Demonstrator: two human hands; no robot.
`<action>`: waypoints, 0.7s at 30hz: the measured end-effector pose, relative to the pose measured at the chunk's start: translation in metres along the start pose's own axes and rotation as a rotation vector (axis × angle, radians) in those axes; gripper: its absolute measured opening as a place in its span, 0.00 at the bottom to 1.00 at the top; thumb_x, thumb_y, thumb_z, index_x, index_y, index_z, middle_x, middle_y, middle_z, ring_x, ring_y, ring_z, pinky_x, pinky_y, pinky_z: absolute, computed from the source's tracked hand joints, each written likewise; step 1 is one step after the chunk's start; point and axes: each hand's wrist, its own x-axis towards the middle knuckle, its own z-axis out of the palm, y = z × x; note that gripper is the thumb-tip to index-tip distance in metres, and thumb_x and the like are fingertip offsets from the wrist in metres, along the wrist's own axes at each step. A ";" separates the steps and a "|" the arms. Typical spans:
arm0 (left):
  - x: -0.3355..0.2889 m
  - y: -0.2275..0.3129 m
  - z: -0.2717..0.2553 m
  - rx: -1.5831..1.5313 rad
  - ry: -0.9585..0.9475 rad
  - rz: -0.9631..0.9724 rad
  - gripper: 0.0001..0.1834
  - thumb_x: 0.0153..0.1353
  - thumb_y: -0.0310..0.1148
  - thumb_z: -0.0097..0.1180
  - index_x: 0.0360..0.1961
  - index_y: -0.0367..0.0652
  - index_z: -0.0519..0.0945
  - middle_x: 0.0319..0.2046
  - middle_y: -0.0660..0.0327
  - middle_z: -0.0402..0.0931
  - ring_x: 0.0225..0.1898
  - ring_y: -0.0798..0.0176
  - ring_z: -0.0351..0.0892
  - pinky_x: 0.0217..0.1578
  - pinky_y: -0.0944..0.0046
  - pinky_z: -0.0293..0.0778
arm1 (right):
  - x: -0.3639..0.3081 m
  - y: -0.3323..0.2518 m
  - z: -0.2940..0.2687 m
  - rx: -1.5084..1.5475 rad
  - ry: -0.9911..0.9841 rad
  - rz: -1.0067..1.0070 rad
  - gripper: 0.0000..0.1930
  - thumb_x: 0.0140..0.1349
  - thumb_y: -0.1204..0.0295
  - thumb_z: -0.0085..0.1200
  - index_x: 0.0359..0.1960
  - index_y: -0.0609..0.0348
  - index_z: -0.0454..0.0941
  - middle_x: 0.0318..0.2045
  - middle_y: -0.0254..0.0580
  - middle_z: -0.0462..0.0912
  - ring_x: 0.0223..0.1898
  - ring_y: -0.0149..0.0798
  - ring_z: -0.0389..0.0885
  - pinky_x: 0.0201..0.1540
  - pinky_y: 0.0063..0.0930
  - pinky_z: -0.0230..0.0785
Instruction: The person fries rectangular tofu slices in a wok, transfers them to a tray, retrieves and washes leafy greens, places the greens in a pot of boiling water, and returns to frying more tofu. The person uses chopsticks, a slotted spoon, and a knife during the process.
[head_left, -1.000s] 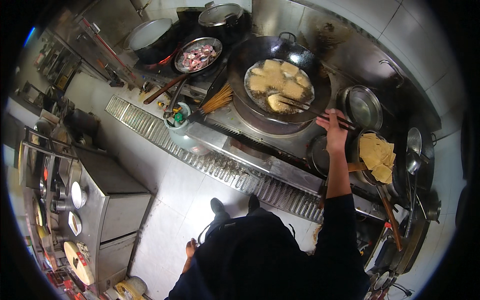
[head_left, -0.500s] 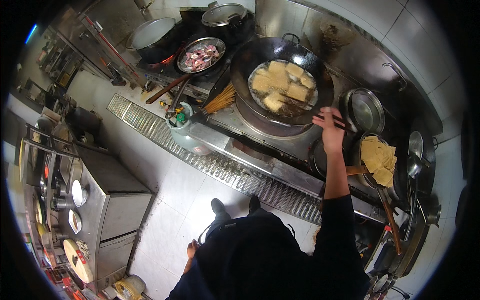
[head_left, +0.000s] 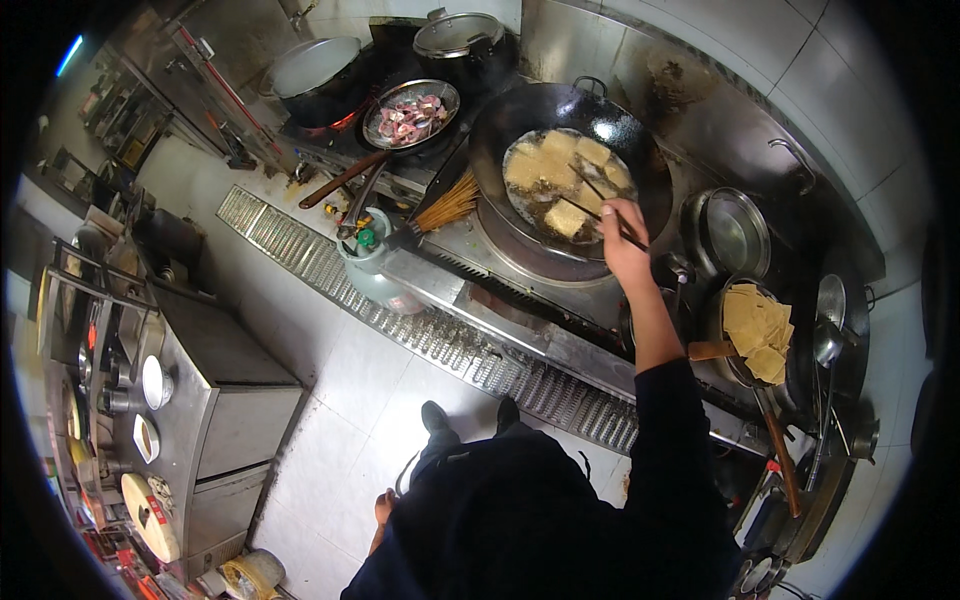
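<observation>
My right hand (head_left: 625,240) grips a pair of long dark chopsticks (head_left: 590,187) over the near right rim of a big black wok (head_left: 655,170). Their tips reach in among several pale golden, flat squarish pieces (head_left: 567,218) frying in bubbling oil (head_left: 519,196). The pieces look like tofu sheets, but their kind is uncertain. Low beside my body, my left hand (head_left: 384,506) is small in view with curled fingers. Whatever it holds, if anything, is hidden.
Similar yellow sheets (head_left: 756,325) are heaped in a container on the right, near a metal basin (head_left: 735,230). Left of the wok are a bamboo brush (head_left: 448,207), a pan of pinkish pieces (head_left: 412,118), pots (head_left: 318,68) and a gas cylinder (head_left: 375,265). A steel cabinet (head_left: 245,430) stands left.
My right hand has moved left and slightly down with the chopsticks, now over the wok's near rim. Some frying pieces have shifted. My left hand stays low at my side.
</observation>
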 end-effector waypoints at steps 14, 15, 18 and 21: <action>0.007 -0.001 -0.004 -0.270 -0.154 -0.267 0.19 0.71 0.42 0.45 0.35 0.38 0.80 0.29 0.46 0.81 0.33 0.40 0.79 0.33 0.44 0.72 | -0.028 -0.032 0.006 -0.317 -0.043 -0.104 0.11 0.72 0.64 0.49 0.40 0.59 0.75 0.35 0.53 0.76 0.37 0.60 0.77 0.40 0.44 0.70; 0.009 -0.001 -0.003 -0.316 -0.150 -0.292 0.20 0.72 0.43 0.44 0.33 0.38 0.80 0.30 0.46 0.81 0.34 0.40 0.79 0.33 0.44 0.72 | -0.031 -0.034 0.002 -0.317 -0.062 -0.103 0.11 0.72 0.64 0.49 0.40 0.59 0.75 0.35 0.53 0.76 0.37 0.59 0.77 0.40 0.43 0.70; 0.015 -0.003 -0.004 -0.312 -0.061 -0.247 0.22 0.73 0.43 0.43 0.32 0.38 0.80 0.29 0.45 0.81 0.33 0.40 0.79 0.34 0.44 0.71 | -0.029 -0.041 -0.011 -0.187 -0.077 -0.061 0.12 0.73 0.67 0.50 0.39 0.65 0.76 0.34 0.41 0.80 0.32 0.35 0.85 0.36 0.27 0.75; 0.019 -0.004 -0.006 -0.250 -0.011 -0.150 0.23 0.73 0.44 0.42 0.30 0.37 0.81 0.27 0.45 0.81 0.32 0.40 0.79 0.34 0.44 0.70 | -0.019 -0.049 -0.034 0.141 0.052 0.225 0.15 0.74 0.63 0.49 0.40 0.65 0.76 0.37 0.41 0.82 0.31 0.35 0.86 0.38 0.25 0.79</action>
